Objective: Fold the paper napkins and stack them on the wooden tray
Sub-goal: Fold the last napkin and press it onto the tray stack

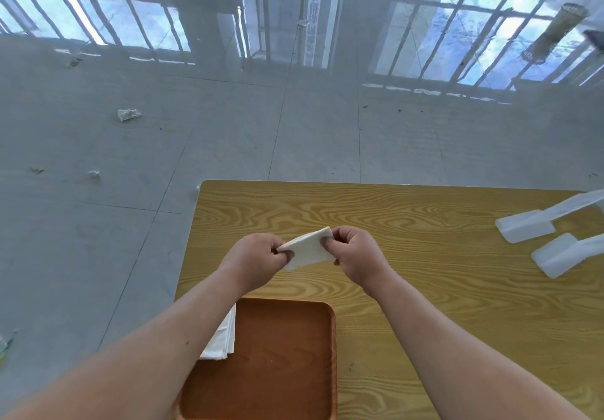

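1. Floor (98, 240) of glossy grey tiles, strewn with paper scraps (129, 114), lies beyond the worktop (425, 305).
2. Spare napkins (225, 334) lie beside the wooden tray (277, 370).
3. Left hand (258, 256) and right hand (356, 256) pinch a folded napkin (309, 249) above the worktop, fingers curled.
4. White plastic pieces (523, 230) lie far right.

Soft daylight makes the scene bright. The glossy floor (294, 145) mirrors barred windows and blue sky along the top, and this reflection gives a pale, hazy glare there. The table (425, 305) is evenly lit and its wood grain is sharp. Shadows on it are very faint, with no hard edges. The napkin (309, 249) is almost overexposed, so little of its texture shows. The wide lens bends straight lines: the mirrored bars fan outward and the far table edge curves. The bottom corners look stretched and a little soft.
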Motion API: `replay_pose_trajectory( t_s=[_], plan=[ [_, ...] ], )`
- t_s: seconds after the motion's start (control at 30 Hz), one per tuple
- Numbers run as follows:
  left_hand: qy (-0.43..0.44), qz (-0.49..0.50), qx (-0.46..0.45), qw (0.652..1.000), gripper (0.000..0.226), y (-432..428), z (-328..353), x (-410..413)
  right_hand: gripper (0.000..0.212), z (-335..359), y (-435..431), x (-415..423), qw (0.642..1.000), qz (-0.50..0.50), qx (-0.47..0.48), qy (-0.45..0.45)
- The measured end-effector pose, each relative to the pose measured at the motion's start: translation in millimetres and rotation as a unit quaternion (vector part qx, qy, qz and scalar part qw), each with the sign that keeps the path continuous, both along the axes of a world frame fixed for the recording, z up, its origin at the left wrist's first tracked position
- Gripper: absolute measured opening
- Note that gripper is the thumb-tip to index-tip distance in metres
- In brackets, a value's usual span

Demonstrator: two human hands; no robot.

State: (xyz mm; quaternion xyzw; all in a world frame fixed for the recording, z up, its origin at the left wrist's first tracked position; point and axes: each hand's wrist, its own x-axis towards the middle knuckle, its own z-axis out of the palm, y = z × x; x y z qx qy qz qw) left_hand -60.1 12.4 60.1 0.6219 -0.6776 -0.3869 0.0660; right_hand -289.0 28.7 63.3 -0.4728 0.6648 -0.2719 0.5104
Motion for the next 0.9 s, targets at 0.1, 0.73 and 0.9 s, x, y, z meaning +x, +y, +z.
replay_pose_trajectory(
  t_s=[0.1, 0.73, 0.9],
  plan=[
    [0.092, 0.044, 0.069, 0.992, 0.016, -2, 0, -3, 0.015, 4, -4, 2, 0.997, -0.029, 0.027, -0.07],
    [0.352, 0.235, 0.184, 0.887, 0.027, 13, 14, -22, 0.014, 12, -12, 27, 0.981, -0.1, 0.053, -0.155],
    [0.322, 0.255, 0.139, 0.901, 0.022, 19, 7, -10, 0.013, 2, -6, 35, 0.984, -0.077, 0.064, -0.149]
  ],
)
